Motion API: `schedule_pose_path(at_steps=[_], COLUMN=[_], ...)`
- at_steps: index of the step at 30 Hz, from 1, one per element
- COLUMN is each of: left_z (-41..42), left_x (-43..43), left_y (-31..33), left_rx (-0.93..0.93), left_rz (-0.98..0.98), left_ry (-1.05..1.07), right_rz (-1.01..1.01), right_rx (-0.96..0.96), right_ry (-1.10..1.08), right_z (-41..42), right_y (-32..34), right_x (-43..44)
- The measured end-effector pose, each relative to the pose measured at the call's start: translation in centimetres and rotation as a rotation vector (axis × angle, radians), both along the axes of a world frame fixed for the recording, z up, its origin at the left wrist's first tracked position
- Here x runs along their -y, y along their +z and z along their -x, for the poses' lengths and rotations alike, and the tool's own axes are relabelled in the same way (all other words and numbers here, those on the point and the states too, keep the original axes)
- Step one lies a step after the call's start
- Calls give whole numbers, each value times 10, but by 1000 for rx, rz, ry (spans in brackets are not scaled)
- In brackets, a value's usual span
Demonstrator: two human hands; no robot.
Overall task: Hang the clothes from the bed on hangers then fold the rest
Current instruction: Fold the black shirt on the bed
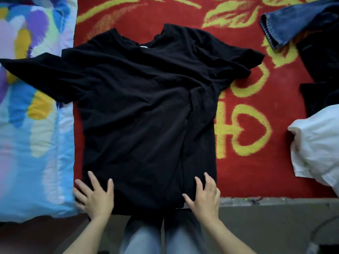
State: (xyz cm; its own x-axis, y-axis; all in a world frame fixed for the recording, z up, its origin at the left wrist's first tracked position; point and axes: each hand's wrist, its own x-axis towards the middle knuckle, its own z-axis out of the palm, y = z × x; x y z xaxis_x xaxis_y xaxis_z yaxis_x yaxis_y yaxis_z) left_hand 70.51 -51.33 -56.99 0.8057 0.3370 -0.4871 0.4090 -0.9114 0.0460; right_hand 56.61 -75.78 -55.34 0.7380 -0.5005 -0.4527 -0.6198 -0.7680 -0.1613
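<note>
A black T-shirt (139,99) lies spread flat on the red bed cover (244,173), collar away from me, both short sleeves out to the sides. Its left sleeve reaches onto a colourful pillow. My left hand (95,195) rests flat on the shirt's hem at the near left corner, fingers apart. At the near right corner, my right hand (204,196) lies flat on the hem in the same way. Neither hand pinches the cloth.
A pillow (31,134) with blue, yellow and purple patches lies at the left. Blue jeans (293,22) and a dark garment (322,70) sit at the far right, with a white garment (319,147) below them. The bed's near edge runs just under my hands.
</note>
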Motion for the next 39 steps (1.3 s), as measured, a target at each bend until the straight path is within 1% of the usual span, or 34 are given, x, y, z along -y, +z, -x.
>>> schedule_pose_path(at_steps=[1, 3, 5, 6, 8, 9, 11, 14, 16, 18, 19, 21, 23, 25, 27, 32, 36, 39], left_z=[-6, -16, -21, -22, -20, -18, -13, -8, -4, 2, 6, 10, 7, -2, -16, -69, -123, -150], left_x=[-6, -17, -26, -27, -32, -32, -33, -38, -47, -58, -63, -65, -57, -36, -10, 49, 94, 119], left_y=[1, 2, 5, 7, 11, 11, 12, 14, 19, 23, 25, 30, 34, 38, 44, 49, 47, 37], left_rx=[22, 15, 7, 11, 30, 41, 44, 70, 127, 140, 131, 86, 34, 20, 16, 59, 120, 96], left_rz=[20, 52, 48, 41, 49, 64, 103, 251, 293, 274, 259, 223, 138, 63, 46, 33, -2, -38], left_ry=[65, 141, 122, 97, 73, 68, 70, 130, 166, 176, 174, 186, 186, 129, 50, -321, -496, -587], right_rz=[-2, -50, -119, -149, -158, -142, -97, -70, -48, -36, -46, -67, -83, -69, -70, -37, -22, -97], right_rx=[11, 116, 225, 259, 318, 329, 294, 264, 247, 179, 103, -72, -131, -105, -32, 68, 124, 152], right_ry=[-65, -269, -536, -702, -997, -1080, -1136, -1128, -1139, -1162, -1146, -1072, -957, -827, -746, -531, -511, -585], right_z=[-1, -1, 1, 3, 11, 15, 25, 37, 48, 62, 67, 67, 53, 29, -3, -88, -156, -197], right_y=[1, -2, -2, -1, 5, 7, 8, 7, 6, 3, 3, 8, 14, 21, 29, 47, 49, 40], right_x=[-4, -6, 3, 12, 26, 33, 42, 49, 49, 50, 49, 48, 53, 62, 74, 120, 172, 209])
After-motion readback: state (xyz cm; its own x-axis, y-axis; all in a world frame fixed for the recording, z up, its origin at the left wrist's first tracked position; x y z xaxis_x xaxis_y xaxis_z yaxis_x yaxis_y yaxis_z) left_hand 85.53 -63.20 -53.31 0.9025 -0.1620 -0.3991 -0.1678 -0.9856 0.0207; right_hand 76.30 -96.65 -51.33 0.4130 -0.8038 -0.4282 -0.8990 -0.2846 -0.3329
